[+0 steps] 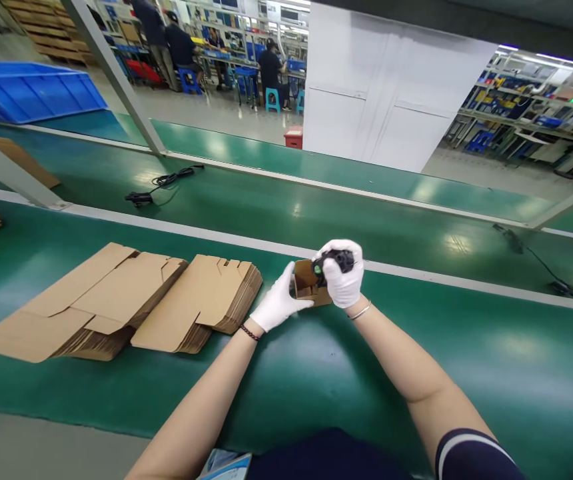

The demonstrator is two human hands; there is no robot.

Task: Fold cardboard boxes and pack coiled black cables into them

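My left hand [280,301], in a white glove, grips the left side of a small open cardboard box [322,297], thumb and fingers around its wall. The box stands on the green work surface, with its open top facing me. My right hand [342,275], also gloved in white, is closed around a black bundled cord [339,260] with a green spot at its left end. This bundle is over the right part of the box opening. Its lower end is partly hidden by my fingers, so I cannot tell how far inside it reaches.
Stacks of flattened cardboard boxes [196,300] lie left of my hands. Behind a pale rail, a green conveyor belt [266,200] carries a black cord [159,185] and another black cord [536,257]. A blue bin [31,93] stands far left. Several people work in the background.
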